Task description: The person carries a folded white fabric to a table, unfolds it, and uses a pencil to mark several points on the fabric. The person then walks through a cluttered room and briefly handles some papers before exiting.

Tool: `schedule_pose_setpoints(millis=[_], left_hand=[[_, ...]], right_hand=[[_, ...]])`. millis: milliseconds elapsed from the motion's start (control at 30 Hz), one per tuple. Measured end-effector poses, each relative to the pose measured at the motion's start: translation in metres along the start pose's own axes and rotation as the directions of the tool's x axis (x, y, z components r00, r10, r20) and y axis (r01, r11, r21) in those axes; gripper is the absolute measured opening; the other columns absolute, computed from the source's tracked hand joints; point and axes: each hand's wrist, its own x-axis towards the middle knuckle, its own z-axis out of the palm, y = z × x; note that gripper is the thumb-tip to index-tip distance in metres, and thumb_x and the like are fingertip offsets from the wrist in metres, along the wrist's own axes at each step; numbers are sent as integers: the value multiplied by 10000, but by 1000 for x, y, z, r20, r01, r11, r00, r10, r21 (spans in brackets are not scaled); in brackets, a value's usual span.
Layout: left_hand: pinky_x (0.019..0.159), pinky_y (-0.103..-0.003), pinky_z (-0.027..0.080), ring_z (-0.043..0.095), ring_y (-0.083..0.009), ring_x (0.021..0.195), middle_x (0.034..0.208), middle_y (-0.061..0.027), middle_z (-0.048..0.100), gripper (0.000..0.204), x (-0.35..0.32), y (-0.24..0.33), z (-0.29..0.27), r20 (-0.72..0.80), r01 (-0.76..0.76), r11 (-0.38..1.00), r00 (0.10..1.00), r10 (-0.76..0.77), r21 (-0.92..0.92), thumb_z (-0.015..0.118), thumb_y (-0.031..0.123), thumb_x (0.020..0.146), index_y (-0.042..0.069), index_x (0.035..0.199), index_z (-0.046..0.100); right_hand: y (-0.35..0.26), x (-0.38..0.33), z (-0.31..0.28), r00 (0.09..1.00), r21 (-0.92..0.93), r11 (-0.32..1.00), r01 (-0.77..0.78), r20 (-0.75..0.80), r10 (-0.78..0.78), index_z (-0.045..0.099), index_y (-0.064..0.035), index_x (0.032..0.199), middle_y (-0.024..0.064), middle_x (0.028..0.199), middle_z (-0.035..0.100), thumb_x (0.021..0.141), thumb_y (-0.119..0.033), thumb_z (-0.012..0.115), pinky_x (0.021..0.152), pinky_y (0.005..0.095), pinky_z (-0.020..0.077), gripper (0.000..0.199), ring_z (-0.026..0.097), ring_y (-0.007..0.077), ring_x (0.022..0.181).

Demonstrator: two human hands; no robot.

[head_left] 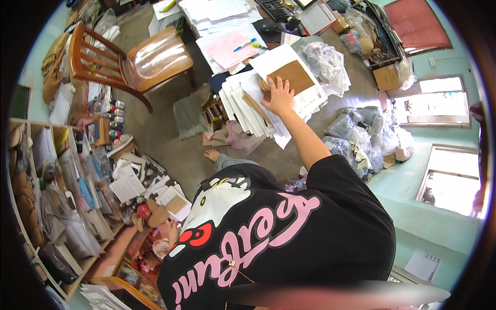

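Note:
My right hand is stretched forward, its fingers spread and lying flat on a brown piece that looks like card. This brown piece lies on a white sheet at the top of a tall, uneven stack of papers. The stack stands at the near end of the paper-covered desk. Low on the left, beside my black shirt, my left hand shows only in part. Its fingers are too small and covered to make out, and I cannot tell whether it holds anything.
A wooden chair stands at the far left. Shelves packed with folders line the left side. Filled plastic bags lie on the floor at the right. A pink sheet with pens and a keyboard lie on the desk.

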Motion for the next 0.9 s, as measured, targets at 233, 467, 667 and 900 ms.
schedule_pose_setpoints(millis=[233,467,667,900], left_hand=[[614,-255,455,555,-113,746,1043,-78,628,389,36,126,38,-40,-108,989,993,113,104,557,226,927,48,1272,561],[705,-282,484,585,-145,811,1064,-99,638,394,27,180,78,-20,-202,913,975,223,354,567,231,923,33,1264,571],[775,-324,505,641,-221,875,1018,-157,679,404,21,148,83,-81,-188,919,970,229,347,604,246,887,16,1219,604],[918,-371,488,639,-300,1044,1122,-211,663,454,-31,102,80,-264,-45,926,952,153,374,602,296,866,-11,1200,614]], right_hand=[[0,-3,-10,1000,7,1000,-16,-3,16,269,-280,1474,138,1508,273,686,-454,777,1016,625,330,954,262,435,1367],[5,-1,-22,997,67,998,12,70,-16,299,-268,1461,137,1506,272,687,-439,779,1003,605,350,926,264,427,1361],[17,18,-42,962,175,984,16,264,-63,340,-228,1446,127,1516,264,684,-446,789,970,625,391,911,273,437,1358],[-9,64,-65,968,193,961,197,116,-221,576,-131,1269,125,1388,484,770,-473,704,1006,569,374,618,414,349,1299]])
